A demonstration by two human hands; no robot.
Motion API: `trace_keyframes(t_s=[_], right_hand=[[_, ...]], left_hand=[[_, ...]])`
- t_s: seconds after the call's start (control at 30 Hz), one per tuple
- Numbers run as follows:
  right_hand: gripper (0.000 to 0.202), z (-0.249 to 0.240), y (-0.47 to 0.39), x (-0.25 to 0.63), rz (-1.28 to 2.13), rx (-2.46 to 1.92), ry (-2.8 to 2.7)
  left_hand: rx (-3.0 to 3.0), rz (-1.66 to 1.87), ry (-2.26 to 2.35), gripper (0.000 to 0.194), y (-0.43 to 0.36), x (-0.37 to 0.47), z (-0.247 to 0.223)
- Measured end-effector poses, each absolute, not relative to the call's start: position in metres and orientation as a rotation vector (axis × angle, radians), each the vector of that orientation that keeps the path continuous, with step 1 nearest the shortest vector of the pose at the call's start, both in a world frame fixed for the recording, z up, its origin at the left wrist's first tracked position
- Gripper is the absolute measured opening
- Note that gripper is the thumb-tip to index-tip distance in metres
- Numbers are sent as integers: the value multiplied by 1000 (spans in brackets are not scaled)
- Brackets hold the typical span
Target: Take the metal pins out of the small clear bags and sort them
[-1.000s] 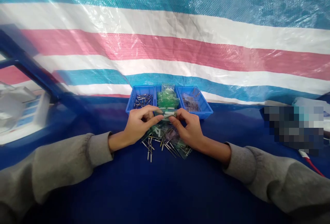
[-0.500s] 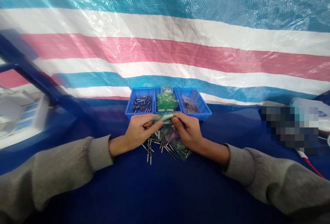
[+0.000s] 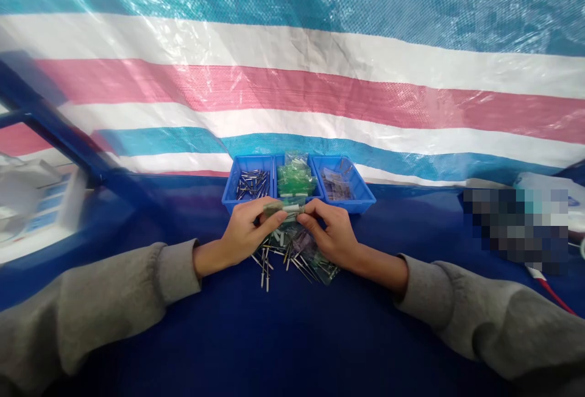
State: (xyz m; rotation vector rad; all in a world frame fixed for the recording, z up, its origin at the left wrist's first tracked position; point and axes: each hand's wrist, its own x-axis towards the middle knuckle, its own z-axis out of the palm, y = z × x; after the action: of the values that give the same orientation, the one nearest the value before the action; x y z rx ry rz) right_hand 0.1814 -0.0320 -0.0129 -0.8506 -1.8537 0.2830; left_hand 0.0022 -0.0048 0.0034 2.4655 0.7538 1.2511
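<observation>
Together, left grip (image 3: 245, 231), right grip (image 3: 334, 232), pinching packet (image 3: 292, 208).

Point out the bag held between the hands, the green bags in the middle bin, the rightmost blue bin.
Held bag (image 3: 291, 208), head view: its visible middle.
Green bags (image 3: 296, 179), head view: middle of the stack.
Rightmost blue bin (image 3: 361, 189), head view: inner right wall.

No text, label, brand or number can be read. On the white item (image 3: 73, 202) at the far left, blue patches (image 3: 40, 221) are too blurred to make out. On the pale bag (image 3: 543, 181) at the far right, a faint bluish mark (image 3: 571, 202) is illegible; pixelation covers part of that area.
</observation>
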Motion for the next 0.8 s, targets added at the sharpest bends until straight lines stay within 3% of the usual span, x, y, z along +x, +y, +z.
trace_keyframes(t_s=[0.1,0.8], right_hand=[[28,-14,-32,181,273,-862,-1851],[27,-12,-35,182,260,-786,-1827]], left_hand=[[2510,1280,758,35,-5,3,5],[2606,1192,693,32,-6,-1,2]])
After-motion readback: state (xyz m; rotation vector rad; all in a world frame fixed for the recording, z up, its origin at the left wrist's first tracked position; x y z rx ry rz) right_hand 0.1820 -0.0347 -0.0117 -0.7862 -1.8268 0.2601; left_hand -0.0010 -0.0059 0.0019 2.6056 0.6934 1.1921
